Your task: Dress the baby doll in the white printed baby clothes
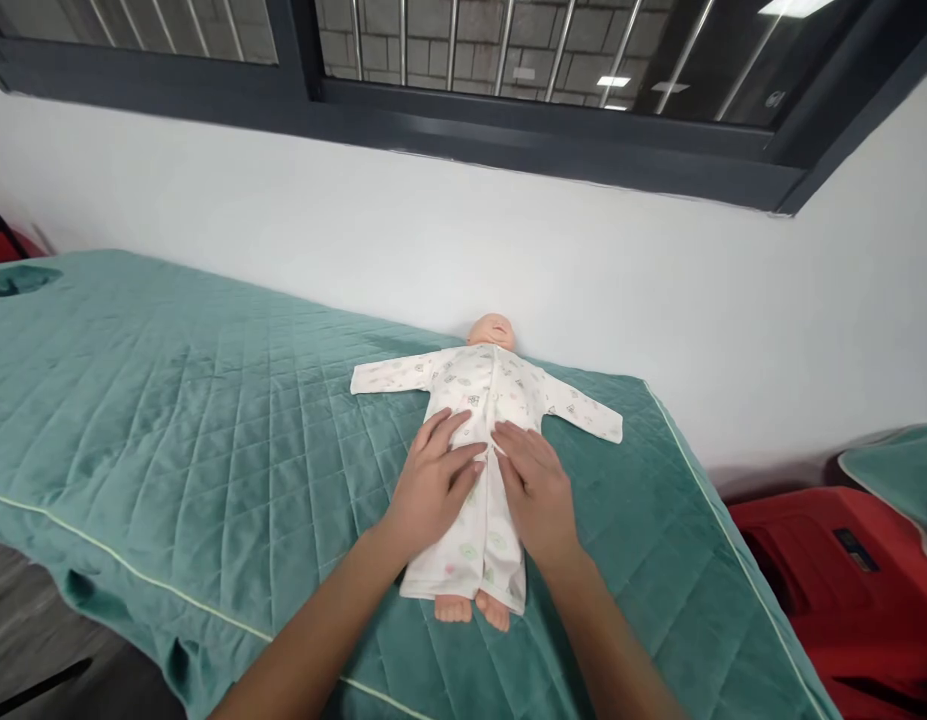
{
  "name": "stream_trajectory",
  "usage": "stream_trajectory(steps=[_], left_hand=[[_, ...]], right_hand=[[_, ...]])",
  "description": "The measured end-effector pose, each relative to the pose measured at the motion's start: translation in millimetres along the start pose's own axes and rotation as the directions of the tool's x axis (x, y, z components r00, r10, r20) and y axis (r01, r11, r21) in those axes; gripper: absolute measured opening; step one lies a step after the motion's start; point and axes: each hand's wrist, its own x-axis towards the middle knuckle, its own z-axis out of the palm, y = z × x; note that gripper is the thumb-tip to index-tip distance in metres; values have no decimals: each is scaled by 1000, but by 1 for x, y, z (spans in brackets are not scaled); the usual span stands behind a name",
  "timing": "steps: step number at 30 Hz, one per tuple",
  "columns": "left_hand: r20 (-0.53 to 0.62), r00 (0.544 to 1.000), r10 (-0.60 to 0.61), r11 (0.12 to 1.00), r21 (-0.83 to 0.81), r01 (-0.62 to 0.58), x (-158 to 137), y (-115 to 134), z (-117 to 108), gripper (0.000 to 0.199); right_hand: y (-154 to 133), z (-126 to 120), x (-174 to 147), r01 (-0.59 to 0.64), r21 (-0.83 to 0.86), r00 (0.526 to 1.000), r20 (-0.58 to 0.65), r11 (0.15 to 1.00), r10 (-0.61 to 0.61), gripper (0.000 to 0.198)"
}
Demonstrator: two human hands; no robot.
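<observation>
A baby doll (493,328) lies on its back, dressed in a white printed baby gown (457,375) with both sleeves stretched out to the sides. Its bare feet (453,608) stick out below the hem. My left hand (437,485) rests on the left half of the gown at belly height, fingers spread, thumb and fingertips by the front seam. On the other side of that seam my right hand (534,490) lies over the cloth with its fingers extended. The fingertips of both hands are close together at the middle. Whether they pinch any cloth is hard to see.
A green quilted cover (230,440) spreads under the doll. The white wall (358,230) stands just behind its head, below a dark-framed window (508,120) with bars. To the right is a red plastic chair (845,610) with green cloth (902,480) over it.
</observation>
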Motion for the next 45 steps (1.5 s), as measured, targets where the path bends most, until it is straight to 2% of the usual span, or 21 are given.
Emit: stream_trajectory(steps=[3, 6, 11, 14, 17, 19, 23, 26, 30, 33, 35, 37, 39, 41, 45], left_hand=[[-42, 995, -92, 992, -86, 88, -26, -9, -8, 37], [-26, 985, -168, 985, -53, 166, -60, -15, -21, 41], [46, 990, -134, 990, 52, 132, -119, -5, -33, 42], [50, 987, -155, 988, 27, 154, -140, 6, -31, 41], [38, 968, -248, 968, -17, 249, -141, 15, -25, 26], [54, 947, -317, 944, -76, 321, -133, 20, -22, 19], [82, 893, -442, 854, -267, 447, -122, 35, -23, 25], [60, 865, -498, 799, -354, 485, -128, 44, -28, 28], [28, 847, -531, 799, -316, 512, -144, 45, -31, 26], [0, 870, -493, 846, -231, 480, -148, 46, -31, 22], [-63, 909, -412, 902, -173, 397, -145, 52, -32, 19], [-99, 953, -287, 956, -98, 278, -137, 61, -33, 21], [-61, 987, -151, 988, -2, 152, -125, 70, -32, 30], [10, 998, -55, 993, 104, 53, -111, 77, -27, 37], [53, 998, -21, 956, 294, 4, -89, 82, -12, 30]], right_hand=[[-7, 0, -25, -44, 76, 998, 54, 996, 40, 33], [-18, -11, -54, -127, 148, 990, 81, 981, 116, 29], [-42, -30, -102, -193, 240, 981, 43, 951, 188, 36], [-58, -29, -120, -163, 230, 987, 54, 959, 154, 42], [-73, -18, -124, -133, 113, 989, 77, 985, 125, 43], [-80, -8, -121, -154, 15, 987, 52, 988, 153, 36], [-89, 1, -108, -178, -118, 983, 34, 977, 183, 23], [-94, -3, -101, -152, -119, 985, 60, 981, 160, 21], [-100, -15, -105, -82, -33, 991, 99, 996, 85, 19], [-97, -21, -115, -125, 47, 990, 64, 991, 122, 19], [-90, -24, -124, -215, 124, 976, 4, 969, 216, 22], [-82, -25, -133, -287, 202, 955, -22, 936, 297, 35], [-74, -23, -139, -321, 245, 943, -11, 915, 333, 47], [-68, -21, -141, -353, 236, 931, -7, 905, 365, 51], [-68, -18, -132, -448, 142, 890, -23, 883, 455, 25]])
